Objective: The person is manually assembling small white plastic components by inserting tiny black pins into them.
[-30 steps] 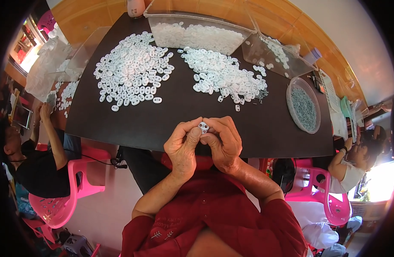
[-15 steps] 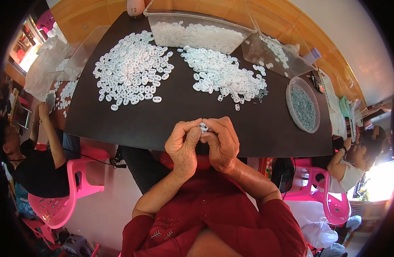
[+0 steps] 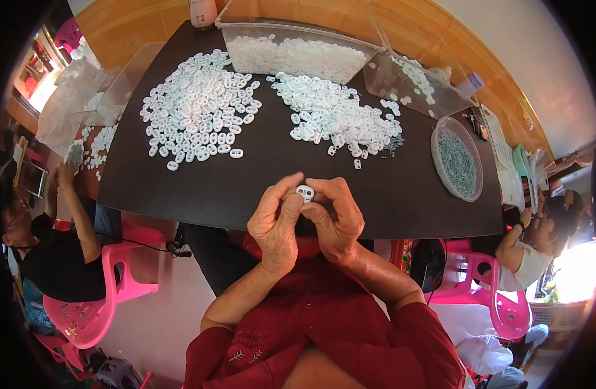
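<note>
Near the front edge of the dark table, a small white oval plastic piece with two holes [image 3: 305,190] is held up between my two hands. My left hand [image 3: 273,227] pinches its left side with thumb and index finger. At its right side, the thumb and index finger of my right hand [image 3: 338,220] are closed on it too. Beyond my hands lie two heaps of similar white pieces: a left heap of ovals [image 3: 197,107] and a right heap [image 3: 333,110], with a few grey screw-like bits [image 3: 394,142] beside the right one.
A clear bin of white pieces [image 3: 298,55] stands at the back, next to another clear box [image 3: 408,84]. A round tub of grey screw-like parts [image 3: 458,162] sits at the right. People work at left [image 3: 65,253] and right [image 3: 521,253], beside pink chairs [image 3: 110,285].
The white piece has turned so its two-hole face shows more fully. My left index finger has lifted slightly, and my fingers have spread a little around the piece.
</note>
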Demonstrator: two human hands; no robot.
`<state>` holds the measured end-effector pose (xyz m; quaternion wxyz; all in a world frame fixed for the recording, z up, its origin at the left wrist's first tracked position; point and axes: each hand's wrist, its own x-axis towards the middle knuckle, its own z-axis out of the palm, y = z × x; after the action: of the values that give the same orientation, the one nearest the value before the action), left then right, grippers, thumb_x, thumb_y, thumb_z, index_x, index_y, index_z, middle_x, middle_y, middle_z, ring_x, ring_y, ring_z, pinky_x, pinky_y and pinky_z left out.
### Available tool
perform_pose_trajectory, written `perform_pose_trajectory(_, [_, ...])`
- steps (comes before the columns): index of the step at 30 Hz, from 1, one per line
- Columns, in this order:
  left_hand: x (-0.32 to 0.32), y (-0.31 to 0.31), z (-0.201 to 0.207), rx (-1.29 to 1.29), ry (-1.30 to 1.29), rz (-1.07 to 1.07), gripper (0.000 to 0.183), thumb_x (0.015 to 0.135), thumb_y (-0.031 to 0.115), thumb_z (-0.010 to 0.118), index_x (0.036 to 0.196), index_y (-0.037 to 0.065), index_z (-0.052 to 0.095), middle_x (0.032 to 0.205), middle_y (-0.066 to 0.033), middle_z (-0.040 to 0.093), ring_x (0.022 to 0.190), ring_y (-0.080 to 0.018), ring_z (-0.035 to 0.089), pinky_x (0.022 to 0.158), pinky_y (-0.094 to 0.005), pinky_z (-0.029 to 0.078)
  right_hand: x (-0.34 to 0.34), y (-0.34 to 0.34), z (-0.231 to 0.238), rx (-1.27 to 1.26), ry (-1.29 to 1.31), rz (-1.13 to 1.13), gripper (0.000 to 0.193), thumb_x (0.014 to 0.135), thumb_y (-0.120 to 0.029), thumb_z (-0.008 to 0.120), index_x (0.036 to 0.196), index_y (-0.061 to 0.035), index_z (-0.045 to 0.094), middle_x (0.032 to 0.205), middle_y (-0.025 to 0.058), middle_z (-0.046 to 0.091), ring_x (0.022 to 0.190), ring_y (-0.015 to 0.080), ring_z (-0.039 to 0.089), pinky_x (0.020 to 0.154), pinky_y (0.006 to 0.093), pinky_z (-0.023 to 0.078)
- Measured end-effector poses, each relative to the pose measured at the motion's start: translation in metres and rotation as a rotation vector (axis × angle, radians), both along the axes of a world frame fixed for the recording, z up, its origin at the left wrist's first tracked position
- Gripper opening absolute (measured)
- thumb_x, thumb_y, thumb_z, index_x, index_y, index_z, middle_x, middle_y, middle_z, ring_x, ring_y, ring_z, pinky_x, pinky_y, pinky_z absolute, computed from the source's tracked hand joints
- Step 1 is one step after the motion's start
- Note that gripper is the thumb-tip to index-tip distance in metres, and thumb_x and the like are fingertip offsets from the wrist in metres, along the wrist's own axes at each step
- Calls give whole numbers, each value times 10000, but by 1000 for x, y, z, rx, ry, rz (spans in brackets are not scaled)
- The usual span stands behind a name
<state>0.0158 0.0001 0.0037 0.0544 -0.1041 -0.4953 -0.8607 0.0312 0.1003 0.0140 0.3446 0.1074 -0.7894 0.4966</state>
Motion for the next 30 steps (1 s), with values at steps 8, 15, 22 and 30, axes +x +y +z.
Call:
perform_pose_trajectory(8, [2, -2, -2, -86, 124, 77, 195, 905, 108, 581, 1041, -24, 629, 844, -14, 540, 711, -59, 484, 604, -185, 402, -2, 1, 6, 225, 143, -12, 255, 775, -12, 658, 1011, 31, 572, 900, 125, 605, 697, 240, 545, 594, 309, 454])
perform_pose_trajectory(15, [4, 0, -6, -237, 264, 204, 193, 919, 123, 558, 1029, -24, 619, 798, -48, 557, 685, -93, 501, 592, -201, 413, -4, -3, 2, 285, 241, -26, 184, 824, -32, 613, 985, 35, 552, 879, 143, 588, 709, 270, 557, 592, 337, 459])
perform_pose_trajectory(22, [5, 1, -5, -370, 425, 371, 190, 896, 97, 580, 984, -69, 605, 740, -87, 548, 617, -147, 504, 533, -244, 419, -4, -7, -4, 181, 255, 20, 162, 840, -20, 591, 985, 42, 551, 833, 140, 580, 662, 251, 541, 557, 324, 447])
perform_pose_trajectory(30, [0, 9, -5, -395, 503, 424, 204, 931, 141, 532, 970, -51, 589, 729, -52, 524, 626, -107, 467, 548, -218, 385, -7, -1, -9, 160, 297, 30, 176, 820, 19, 585, 990, 42, 543, 809, 131, 575, 640, 236, 523, 534, 314, 433])
